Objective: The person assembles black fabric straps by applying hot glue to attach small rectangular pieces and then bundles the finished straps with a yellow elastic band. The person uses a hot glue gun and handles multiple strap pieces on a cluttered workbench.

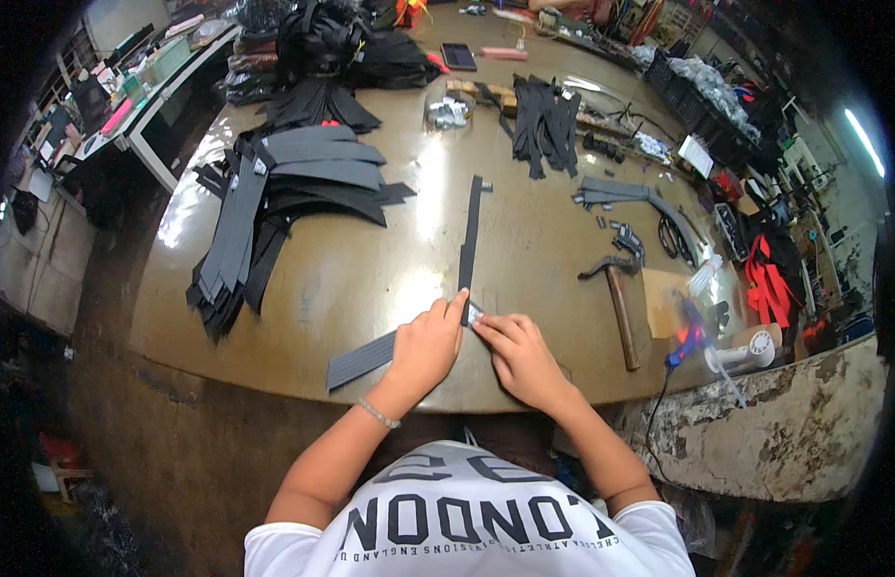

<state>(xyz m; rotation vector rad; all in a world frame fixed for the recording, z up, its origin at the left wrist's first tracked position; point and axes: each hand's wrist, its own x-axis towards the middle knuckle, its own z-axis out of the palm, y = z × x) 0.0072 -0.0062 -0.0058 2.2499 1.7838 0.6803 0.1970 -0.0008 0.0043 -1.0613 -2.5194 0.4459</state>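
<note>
A long dark strap [471, 226] lies on the tabletop, running away from me, with a small metallic piece [486, 187] by its far end. My left hand [428, 342] holds the strap's near end down, its index finger pointing forward along it. My right hand [520, 352] pinches a small pale piece [474, 314] at that same end; the fingers partly cover it. A wider ribbed grey strap [361, 361] slants out to the left from beneath my left hand. How the two straps meet is hidden by my hands.
Stacks of grey and black straps [240, 216] lie at left. A hammer [622, 313], black-handled scissors [673, 236], small metal clips [625, 240] and a blue glue gun [688, 341] with a cord are at right. More black straps [545, 125], a jar [449, 111] and a phone [458, 57] stand farther back.
</note>
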